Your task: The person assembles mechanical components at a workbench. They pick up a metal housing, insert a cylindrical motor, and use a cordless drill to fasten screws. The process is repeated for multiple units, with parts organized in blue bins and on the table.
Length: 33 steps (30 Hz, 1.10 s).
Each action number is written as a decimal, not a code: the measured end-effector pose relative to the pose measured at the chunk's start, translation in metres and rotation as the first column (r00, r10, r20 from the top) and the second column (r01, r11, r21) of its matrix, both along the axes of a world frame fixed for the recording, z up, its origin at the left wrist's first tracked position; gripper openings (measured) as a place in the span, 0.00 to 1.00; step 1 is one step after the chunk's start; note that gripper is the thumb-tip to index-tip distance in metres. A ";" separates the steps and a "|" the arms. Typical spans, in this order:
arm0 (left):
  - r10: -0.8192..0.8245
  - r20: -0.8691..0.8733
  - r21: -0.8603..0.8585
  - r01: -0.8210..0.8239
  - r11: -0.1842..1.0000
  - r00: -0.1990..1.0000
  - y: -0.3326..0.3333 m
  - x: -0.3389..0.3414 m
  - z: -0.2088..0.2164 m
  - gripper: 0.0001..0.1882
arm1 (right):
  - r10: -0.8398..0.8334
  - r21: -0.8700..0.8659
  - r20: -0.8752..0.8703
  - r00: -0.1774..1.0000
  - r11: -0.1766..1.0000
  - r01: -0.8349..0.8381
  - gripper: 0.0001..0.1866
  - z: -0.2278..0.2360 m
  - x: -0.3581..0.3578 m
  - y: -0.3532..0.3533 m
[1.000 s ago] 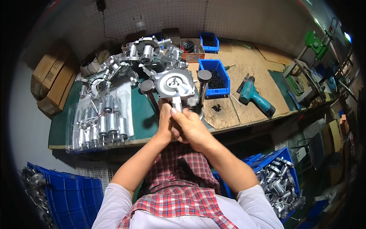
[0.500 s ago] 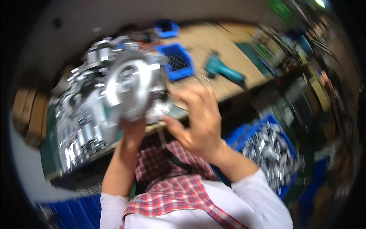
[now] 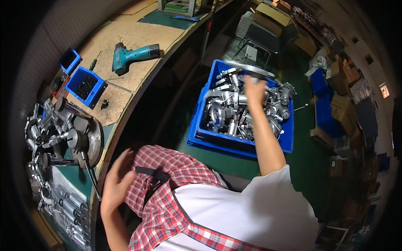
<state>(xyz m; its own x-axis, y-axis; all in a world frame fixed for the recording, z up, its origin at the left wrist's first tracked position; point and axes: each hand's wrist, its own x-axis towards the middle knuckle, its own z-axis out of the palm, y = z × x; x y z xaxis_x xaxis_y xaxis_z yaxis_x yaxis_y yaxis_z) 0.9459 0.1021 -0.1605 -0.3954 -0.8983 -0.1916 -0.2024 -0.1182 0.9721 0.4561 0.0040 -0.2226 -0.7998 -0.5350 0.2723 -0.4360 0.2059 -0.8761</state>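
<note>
My right hand [image 3: 254, 91] reaches over a blue plastic crate [image 3: 226, 141] heaped with silver metal assemblies [image 3: 228, 100]. Its fingers are closed on a silver metal part with a flat round plate [image 3: 253, 69], blurred by motion, just above the heap's far side. Near the workbench edge, beside my checked apron, my left hand [image 3: 117, 180] is open, fingers stretched and thumb apart, holding nothing. Left of it on the bench stands a round metal fixture [image 3: 93, 144] with a lever handle [image 3: 91, 178].
A teal power drill [image 3: 130, 56] lies on the cardboard-covered bench [image 3: 144, 31]. Nearby are a blue bin of small black screws [image 3: 86, 85] and another small blue bin [image 3: 70, 62]. Metal parts and cylinders [image 3: 69, 209] crowd the bench's left. A dark chair [image 3: 264, 37] stands beyond the crate.
The view has swung right, toward the crate. The round metal part was in my left hand over the bench; now my right hand holds such a part above the crate, and my left is free.
</note>
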 end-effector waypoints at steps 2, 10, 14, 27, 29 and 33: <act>0.151 0.104 -0.056 -0.146 0.988 0.983 0.005 0.047 -0.003 0.32 | -0.354 0.097 -0.107 0.929 0.926 0.364 0.30 -0.035 -0.089 0.013; 0.480 0.116 -0.216 -0.450 0.866 0.869 0.023 0.102 0.028 0.28 | -0.308 0.750 -0.357 0.882 0.468 0.467 0.32 -0.096 -0.200 0.026; 0.580 0.170 -0.226 -0.541 0.810 0.797 0.052 0.119 0.030 0.26 | -0.136 0.822 -0.430 0.893 0.351 0.449 0.20 -0.084 -0.184 0.046; 0.902 0.342 -0.896 -0.382 0.228 -0.265 0.096 0.360 0.040 0.21 | 0.883 0.497 -0.413 0.223 0.423 -0.758 0.13 0.099 0.203 -0.065; 0.827 0.399 -0.910 -0.283 0.303 -0.397 0.068 0.383 0.036 0.28 | 0.912 0.451 -0.383 0.145 0.322 -0.833 0.12 0.109 0.265 -0.059; 0.780 0.578 -0.757 -0.516 0.401 -0.241 0.038 0.382 0.046 0.25 | 0.969 0.430 -0.246 -0.030 0.082 -0.899 0.12 0.116 0.327 -0.023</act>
